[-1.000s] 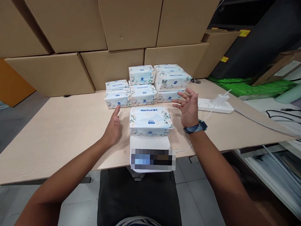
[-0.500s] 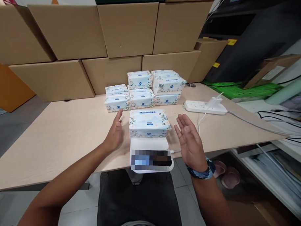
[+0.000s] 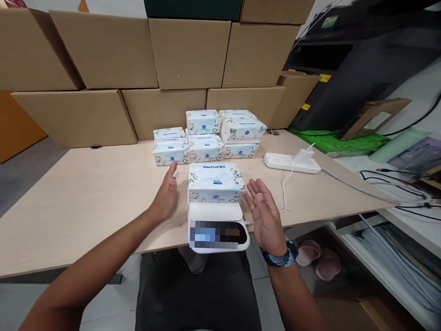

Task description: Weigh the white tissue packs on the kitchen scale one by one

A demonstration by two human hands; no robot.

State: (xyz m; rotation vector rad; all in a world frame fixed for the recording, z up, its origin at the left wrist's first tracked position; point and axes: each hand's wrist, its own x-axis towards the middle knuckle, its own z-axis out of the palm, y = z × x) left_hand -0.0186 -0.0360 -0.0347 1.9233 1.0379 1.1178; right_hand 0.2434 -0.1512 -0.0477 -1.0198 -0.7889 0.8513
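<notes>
A pack of tissues (image 3: 217, 182), white and pale blue with leaf prints, lies flat on a white digital scale (image 3: 216, 211) at the table's front edge. The scale's display is blurred out. To the left of the pack my left hand (image 3: 165, 195) is held open, thumb up, with a gap between. My right hand (image 3: 265, 216) is open on the other side, its fingertips close to the pack's right end; whether they touch it I cannot tell. Behind the scale, several more tissue packs (image 3: 206, 148) stand in stacks.
Cardboard boxes (image 3: 190, 53) are piled along the table's back. A white power strip (image 3: 292, 163) with a plugged-in charger and cable lies to the right on the wooden table (image 3: 96, 190). Further right are a green crate (image 3: 337, 145) and a shelf with cables.
My right hand has moved left, nearer to the tissue pack. My left hand stays about where it was beside the pack. The view has shifted slightly.
</notes>
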